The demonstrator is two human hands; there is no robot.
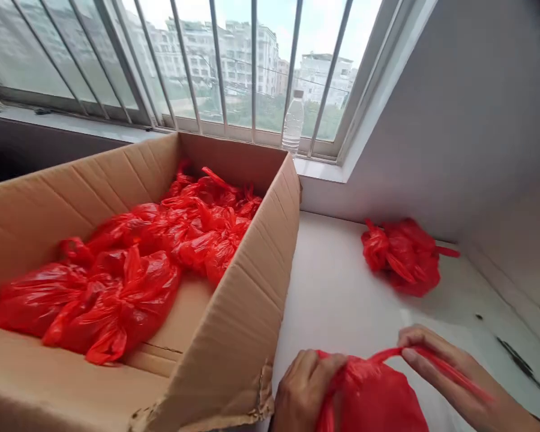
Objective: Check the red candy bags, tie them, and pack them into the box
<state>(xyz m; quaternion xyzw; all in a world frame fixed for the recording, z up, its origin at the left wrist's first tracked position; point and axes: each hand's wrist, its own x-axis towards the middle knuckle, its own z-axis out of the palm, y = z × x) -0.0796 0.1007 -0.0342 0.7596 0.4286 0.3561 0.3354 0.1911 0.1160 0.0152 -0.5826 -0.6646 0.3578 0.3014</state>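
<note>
A red plastic bag (382,399) lies on the white tabletop (328,288) at the bottom of the view. My left hand (301,390) is closed on its gathered top at the left side. To the right, my right hand (427,354) pinches a stretched red handle of the same bag between thumb and fingers, and the loose end trails over the palm side. Left of my hands stands an open cardboard box (247,300) holding several knotted red bags (135,288). The lower part of the bag runs out of view.
Another red bag (405,255) lies at the back right by the wall. A thin dark object (519,360) rests at the right. A clear bottle (293,123) stands on the sill of the barred window, behind the box's far corner.
</note>
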